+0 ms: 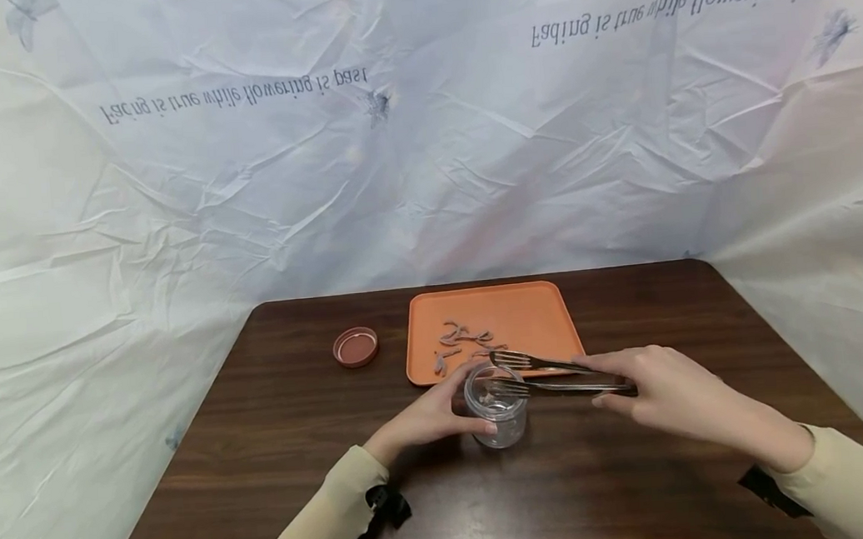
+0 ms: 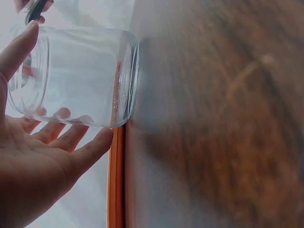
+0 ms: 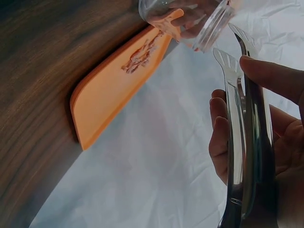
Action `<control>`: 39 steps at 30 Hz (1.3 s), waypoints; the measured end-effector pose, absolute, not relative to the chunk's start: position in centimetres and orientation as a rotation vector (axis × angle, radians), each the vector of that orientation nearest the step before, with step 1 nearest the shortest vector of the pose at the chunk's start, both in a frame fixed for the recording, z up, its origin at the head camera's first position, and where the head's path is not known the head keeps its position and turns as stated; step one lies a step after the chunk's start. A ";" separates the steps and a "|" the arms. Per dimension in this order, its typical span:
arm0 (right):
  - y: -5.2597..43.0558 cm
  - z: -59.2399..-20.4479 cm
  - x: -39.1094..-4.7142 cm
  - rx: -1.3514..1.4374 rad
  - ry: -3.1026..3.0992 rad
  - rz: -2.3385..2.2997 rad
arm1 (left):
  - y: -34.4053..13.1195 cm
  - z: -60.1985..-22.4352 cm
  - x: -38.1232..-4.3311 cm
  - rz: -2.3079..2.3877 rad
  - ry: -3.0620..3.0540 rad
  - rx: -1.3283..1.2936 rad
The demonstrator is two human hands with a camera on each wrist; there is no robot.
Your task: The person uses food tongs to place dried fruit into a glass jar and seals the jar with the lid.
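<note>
Metal tongs (image 3: 259, 137), slightly parted, are held by the right grip (image 1: 669, 391), a glass jar (image 1: 507, 424) by the left grip (image 1: 425, 420).

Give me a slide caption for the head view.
Left hand holding a clear jar, right hand holding metal tongs over it, an orange tray just beyond.

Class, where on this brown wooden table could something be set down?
Bare table: between its left edge and the round reddish-brown lid; right of the orange rectangular tray, beyond the right hand. Crowded: the tray's near edge, by the left hand, clear glass jar and silver metal tongs.
</note>
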State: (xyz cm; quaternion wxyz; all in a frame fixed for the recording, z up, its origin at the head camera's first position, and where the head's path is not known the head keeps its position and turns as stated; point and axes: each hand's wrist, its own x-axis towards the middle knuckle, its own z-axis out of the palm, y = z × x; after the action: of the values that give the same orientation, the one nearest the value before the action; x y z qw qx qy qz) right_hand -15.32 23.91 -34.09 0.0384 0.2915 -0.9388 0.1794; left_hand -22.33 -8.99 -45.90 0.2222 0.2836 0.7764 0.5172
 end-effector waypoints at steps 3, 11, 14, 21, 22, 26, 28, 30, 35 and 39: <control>23.8 -34.2 -15.4 0.908 -2.888 0.557 | -9.0 -45.9 -22.2 1.426 2.150 0.776; 23.7 -34.3 -15.3 0.903 -2.922 0.568 | -9.0 -45.8 -22.1 1.422 2.167 0.775; 23.7 -34.3 -15.3 0.899 -2.921 0.561 | -9.0 -45.8 -22.1 1.425 2.166 0.777; 23.5 -34.0 -15.4 0.902 -2.872 0.519 | -9.0 -45.7 -22.1 1.436 2.150 0.795; 23.5 -33.9 -15.4 0.896 -2.868 0.518 | -9.0 -45.7 -22.1 1.440 2.146 0.803; 23.7 -33.1 -15.6 0.856 -2.835 0.514 | -9.0 -45.7 -22.1 1.410 2.177 0.799; 23.8 -32.7 -15.7 0.836 -2.822 0.508 | -9.0 -45.7 -22.1 1.399 2.194 0.795; 23.9 -32.3 -15.8 0.822 -2.812 0.503 | -9.0 -45.7 -22.1 1.400 2.194 0.787; 24.1 -31.6 -16.1 0.793 -2.800 0.520 | -8.9 -45.8 -22.1 1.438 2.145 0.809; 24.0 -31.8 -16.6 0.773 -2.795 0.580 | -8.9 -45.8 -22.1 1.443 2.136 0.805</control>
State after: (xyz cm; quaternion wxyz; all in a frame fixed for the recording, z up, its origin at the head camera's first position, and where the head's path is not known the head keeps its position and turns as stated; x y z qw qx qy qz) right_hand -16.56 24.03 -31.84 0.0920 0.2604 -0.9411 0.1953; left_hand -22.10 -8.94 -45.82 0.2189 0.2909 0.7718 0.5213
